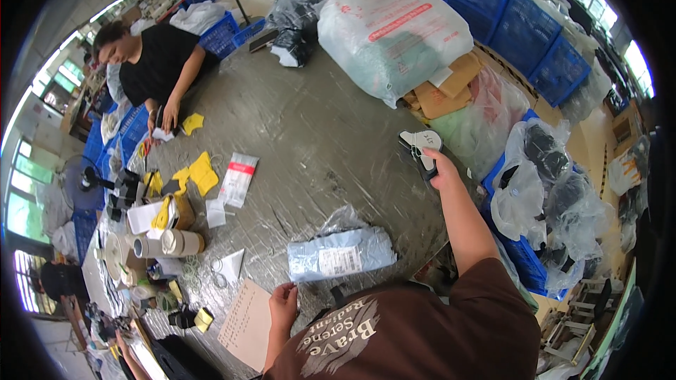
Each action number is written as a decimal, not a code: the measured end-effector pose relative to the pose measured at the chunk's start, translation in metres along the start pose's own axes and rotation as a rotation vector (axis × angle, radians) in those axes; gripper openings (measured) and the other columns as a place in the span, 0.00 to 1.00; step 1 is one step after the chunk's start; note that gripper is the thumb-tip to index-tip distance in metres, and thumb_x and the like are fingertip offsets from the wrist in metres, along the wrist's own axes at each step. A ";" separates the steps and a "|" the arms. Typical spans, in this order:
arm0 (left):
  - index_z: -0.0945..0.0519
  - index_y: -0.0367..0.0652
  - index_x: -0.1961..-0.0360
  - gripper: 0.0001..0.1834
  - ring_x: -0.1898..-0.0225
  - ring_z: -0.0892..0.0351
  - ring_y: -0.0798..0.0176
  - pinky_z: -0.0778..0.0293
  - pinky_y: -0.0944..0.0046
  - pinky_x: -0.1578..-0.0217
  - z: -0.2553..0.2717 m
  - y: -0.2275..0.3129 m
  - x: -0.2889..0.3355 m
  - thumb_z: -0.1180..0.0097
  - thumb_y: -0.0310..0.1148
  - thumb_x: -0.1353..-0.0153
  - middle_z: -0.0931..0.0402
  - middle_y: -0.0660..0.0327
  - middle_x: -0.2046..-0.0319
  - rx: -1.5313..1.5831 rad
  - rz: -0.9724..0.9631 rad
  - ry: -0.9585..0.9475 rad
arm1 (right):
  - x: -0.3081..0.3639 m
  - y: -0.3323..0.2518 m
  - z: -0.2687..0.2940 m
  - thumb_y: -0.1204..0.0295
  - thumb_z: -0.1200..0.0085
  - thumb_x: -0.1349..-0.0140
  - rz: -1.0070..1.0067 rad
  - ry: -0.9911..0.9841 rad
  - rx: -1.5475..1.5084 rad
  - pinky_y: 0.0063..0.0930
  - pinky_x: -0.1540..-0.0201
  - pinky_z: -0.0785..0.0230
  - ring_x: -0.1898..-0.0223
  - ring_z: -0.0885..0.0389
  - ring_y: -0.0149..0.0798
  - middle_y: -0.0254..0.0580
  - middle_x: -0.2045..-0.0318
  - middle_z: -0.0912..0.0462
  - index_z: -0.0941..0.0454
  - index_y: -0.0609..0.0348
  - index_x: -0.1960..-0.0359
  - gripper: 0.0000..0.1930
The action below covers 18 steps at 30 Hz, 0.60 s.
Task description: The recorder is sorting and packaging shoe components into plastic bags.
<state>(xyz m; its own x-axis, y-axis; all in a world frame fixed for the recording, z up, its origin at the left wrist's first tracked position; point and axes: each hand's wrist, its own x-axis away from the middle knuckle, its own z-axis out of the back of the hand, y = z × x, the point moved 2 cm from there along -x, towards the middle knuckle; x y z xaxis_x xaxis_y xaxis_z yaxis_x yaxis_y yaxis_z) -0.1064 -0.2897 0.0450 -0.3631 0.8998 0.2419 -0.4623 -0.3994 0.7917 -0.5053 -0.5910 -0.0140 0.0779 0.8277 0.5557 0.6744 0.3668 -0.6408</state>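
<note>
My right hand (442,170) reaches out to the right side of the table, closed round a small stack of flat, curved cut pieces (424,142). The top piece is white with handwriting, the edges are black, and a thin string seems to cross it. My left hand (283,301) is near the front edge, its fingers bent together at the right edge of a tan sheet of paper (243,320) with handwritten lines. Just beyond my left hand lies a pale blue plastic-wrapped package (343,253) with a white label.
A large white plastic sack (394,28) sits at the table's far right. Blue crates (524,267) with clear bags stand beyond my right arm. Cups (182,242), yellow pieces (203,174) and a red-white packet (239,179) lie left. A co-worker (158,63) handles small pieces far left.
</note>
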 end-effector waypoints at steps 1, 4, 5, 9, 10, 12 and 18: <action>0.25 0.32 0.65 0.09 0.73 0.27 0.71 0.31 0.73 0.70 -0.002 0.001 -0.002 0.47 0.26 0.46 0.24 0.60 0.74 -0.011 -0.007 -0.004 | -0.011 -0.006 0.000 0.76 0.41 0.55 -0.012 -0.020 0.002 0.27 0.62 0.32 0.63 0.24 0.35 0.38 0.64 0.22 0.28 0.61 0.59 0.18; 0.25 0.32 0.66 0.10 0.76 0.27 0.72 0.31 0.73 0.73 -0.005 0.001 -0.004 0.46 0.27 0.48 0.24 0.59 0.76 -0.043 -0.035 0.060 | -0.044 -0.026 -0.007 0.76 0.40 0.56 -0.047 -0.016 -0.031 0.27 0.62 0.32 0.64 0.24 0.34 0.38 0.64 0.22 0.28 0.61 0.60 0.18; 0.25 0.32 0.66 0.10 0.76 0.27 0.72 0.31 0.73 0.73 -0.006 0.001 -0.004 0.46 0.27 0.48 0.24 0.59 0.76 -0.049 -0.037 0.057 | -0.052 -0.031 -0.008 0.76 0.40 0.56 -0.048 -0.014 -0.038 0.27 0.62 0.32 0.64 0.24 0.34 0.38 0.64 0.22 0.28 0.61 0.60 0.18; 0.24 0.32 0.66 0.10 0.77 0.28 0.72 0.32 0.72 0.75 -0.010 -0.001 -0.003 0.46 0.27 0.48 0.24 0.59 0.77 -0.077 0.078 0.081 | -0.074 -0.036 -0.028 0.75 0.40 0.56 -0.082 -0.051 0.015 0.27 0.62 0.32 0.64 0.24 0.35 0.39 0.64 0.22 0.28 0.61 0.60 0.18; 0.24 0.32 0.66 0.10 0.77 0.28 0.72 0.32 0.72 0.75 -0.013 -0.008 -0.003 0.46 0.27 0.48 0.24 0.59 0.77 -0.054 0.116 0.080 | -0.079 -0.034 -0.035 0.75 0.40 0.56 -0.110 -0.032 0.079 0.27 0.61 0.32 0.64 0.24 0.35 0.39 0.65 0.22 0.28 0.62 0.60 0.18; 0.24 0.32 0.66 0.10 0.77 0.28 0.71 0.31 0.72 0.74 -0.017 -0.022 -0.003 0.46 0.28 0.48 0.24 0.58 0.77 -0.063 0.204 0.063 | -0.081 -0.021 -0.051 0.75 0.40 0.56 -0.150 -0.072 0.056 0.27 0.61 0.32 0.64 0.24 0.36 0.40 0.65 0.23 0.28 0.62 0.60 0.18; 0.24 0.32 0.66 0.11 0.76 0.26 0.69 0.30 0.70 0.73 -0.033 -0.003 -0.016 0.45 0.28 0.49 0.23 0.57 0.75 -0.113 0.159 0.010 | -0.111 0.029 -0.097 0.78 0.41 0.57 -0.259 -0.167 -0.036 0.28 0.61 0.32 0.63 0.24 0.38 0.42 0.64 0.23 0.28 0.63 0.60 0.18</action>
<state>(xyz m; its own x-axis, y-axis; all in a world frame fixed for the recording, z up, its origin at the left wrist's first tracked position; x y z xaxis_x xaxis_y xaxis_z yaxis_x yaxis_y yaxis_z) -0.1262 -0.3086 0.0201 -0.4461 0.8225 0.3528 -0.4864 -0.5538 0.6758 -0.4235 -0.7137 -0.0429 -0.2194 0.7683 0.6014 0.6820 0.5615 -0.4686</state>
